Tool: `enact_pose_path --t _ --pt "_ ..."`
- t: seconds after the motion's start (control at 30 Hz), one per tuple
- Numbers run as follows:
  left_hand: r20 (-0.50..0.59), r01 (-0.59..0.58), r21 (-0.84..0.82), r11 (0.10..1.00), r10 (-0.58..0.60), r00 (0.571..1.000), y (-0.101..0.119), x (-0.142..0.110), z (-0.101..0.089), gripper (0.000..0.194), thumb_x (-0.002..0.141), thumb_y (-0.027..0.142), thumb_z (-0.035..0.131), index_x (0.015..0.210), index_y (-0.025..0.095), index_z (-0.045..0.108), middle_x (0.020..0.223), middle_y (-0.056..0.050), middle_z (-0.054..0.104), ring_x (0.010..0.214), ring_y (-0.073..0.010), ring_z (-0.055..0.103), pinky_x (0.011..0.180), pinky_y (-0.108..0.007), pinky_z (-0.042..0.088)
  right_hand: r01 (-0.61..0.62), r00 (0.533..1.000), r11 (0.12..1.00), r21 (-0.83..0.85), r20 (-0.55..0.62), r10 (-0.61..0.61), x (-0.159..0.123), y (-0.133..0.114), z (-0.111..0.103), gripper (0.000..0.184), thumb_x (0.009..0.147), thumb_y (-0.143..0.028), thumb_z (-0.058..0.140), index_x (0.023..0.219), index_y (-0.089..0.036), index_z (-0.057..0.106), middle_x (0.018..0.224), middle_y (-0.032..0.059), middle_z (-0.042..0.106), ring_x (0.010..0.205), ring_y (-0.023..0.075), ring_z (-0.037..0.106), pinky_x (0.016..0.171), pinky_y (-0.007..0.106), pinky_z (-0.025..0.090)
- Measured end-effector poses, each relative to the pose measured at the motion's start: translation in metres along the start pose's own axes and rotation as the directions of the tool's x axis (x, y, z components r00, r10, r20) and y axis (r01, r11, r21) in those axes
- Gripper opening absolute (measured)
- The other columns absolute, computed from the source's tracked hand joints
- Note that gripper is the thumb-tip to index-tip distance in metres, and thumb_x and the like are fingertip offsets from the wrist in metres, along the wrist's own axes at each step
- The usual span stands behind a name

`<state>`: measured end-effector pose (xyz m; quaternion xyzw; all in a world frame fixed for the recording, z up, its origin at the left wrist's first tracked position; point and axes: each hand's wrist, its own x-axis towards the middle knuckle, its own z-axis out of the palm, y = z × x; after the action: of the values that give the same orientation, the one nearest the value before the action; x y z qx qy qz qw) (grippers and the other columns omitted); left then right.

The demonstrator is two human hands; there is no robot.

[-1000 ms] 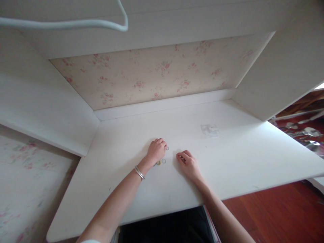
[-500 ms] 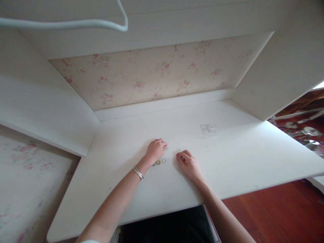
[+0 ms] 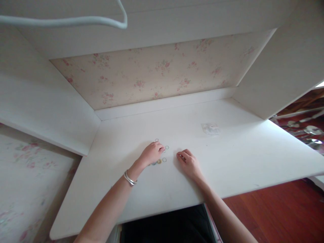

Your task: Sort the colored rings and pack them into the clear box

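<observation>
My left hand (image 3: 152, 153) is closed in a pinch just above the white desk, and a thin ring (image 3: 164, 151) shows at its fingertips. Close beside it on the desktop lies another thin ring (image 3: 167, 147), with one more ring (image 3: 157, 140) beyond the knuckles. Nearer to me, a row holds a plain ring (image 3: 164, 159), a yellowish ring (image 3: 159, 161) and a bluish ring (image 3: 154, 163), partly behind the hand. To the right, my right hand (image 3: 188, 163) rests on the desk with its fingers curled together. What it holds, if anything, is hidden.
A small clear plastic bag (image 3: 210, 129) lies on the white desk (image 3: 240, 152), farther back and right. Side panels and a flowered back wall (image 3: 162, 72) enclose the desk. A pale cable (image 3: 63, 22) crosses the upper left. Shiny metal objects (image 3: 312, 131) stand at far right.
My left hand has drawn back a little to the left and towards me, uncovering the ring beyond its knuckles. My right hand has stayed nearly still.
</observation>
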<state>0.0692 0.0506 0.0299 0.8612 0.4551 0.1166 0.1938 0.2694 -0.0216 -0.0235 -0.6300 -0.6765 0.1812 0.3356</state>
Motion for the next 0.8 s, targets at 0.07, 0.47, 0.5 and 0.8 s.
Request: enact_pose_path --t 0.07,0.47,0.5,0.8 --pt "0.027 -0.015 0.036 0.999 0.014 1.0 0.0 -0.004 -0.001 0.029 0.089 0.028 0.043 0.078 0.021 0.068 0.084 -0.003 0.066 0.086 -0.016 0.059 0.083 -0.025 0.042 0.001 1.0 1.0 -0.005 0.002 -0.001 0.0 0.0 0.0 0.027 0.088 -0.032 0.042 0.087 -0.023 0.067 0.087 0.0032 0.061 0.07 0.0123 0.057 0.065 0.023 0.043" --pt "0.15 -0.043 0.123 0.991 0.024 0.988 0.008 -0.015 0.002 0.024 0.087 0.027 0.048 0.079 0.021 0.07 0.083 -0.005 0.063 0.081 -0.0171 0.059 0.079 -0.028 0.043 -0.005 1.0 1.0 0.002 0.006 0.005 -0.001 -0.001 -0.001 0.028 0.088 -0.032 0.041 0.088 -0.023 0.067 0.087 0.0039 0.061 0.07 0.0128 0.058 0.064 0.023 0.043" --pt "0.15 -0.054 0.14 0.989 0.032 0.988 0.009 -0.016 0.002 0.024 0.086 0.027 0.048 0.079 0.021 0.07 0.083 -0.005 0.063 0.082 -0.0174 0.059 0.079 -0.029 0.043 -0.003 1.0 1.0 0.002 0.004 0.003 -0.001 -0.001 -0.001 0.028 0.088 -0.032 0.041 0.087 -0.023 0.067 0.087 0.0039 0.061 0.07 0.0128 0.058 0.064 0.023 0.043" --pt "0.157 -0.063 0.196 0.979 0.032 0.987 0.014 -0.016 0.005 0.02 0.083 0.028 0.053 0.082 0.022 0.072 0.085 -0.005 0.065 0.085 -0.0194 0.059 0.076 -0.03 0.044 0.007 1.0 1.0 -0.004 -0.004 -0.007 -0.001 0.001 0.001 0.026 0.088 -0.031 0.042 0.086 -0.023 0.067 0.086 0.0031 0.061 0.069 0.0124 0.057 0.064 0.023 0.043"
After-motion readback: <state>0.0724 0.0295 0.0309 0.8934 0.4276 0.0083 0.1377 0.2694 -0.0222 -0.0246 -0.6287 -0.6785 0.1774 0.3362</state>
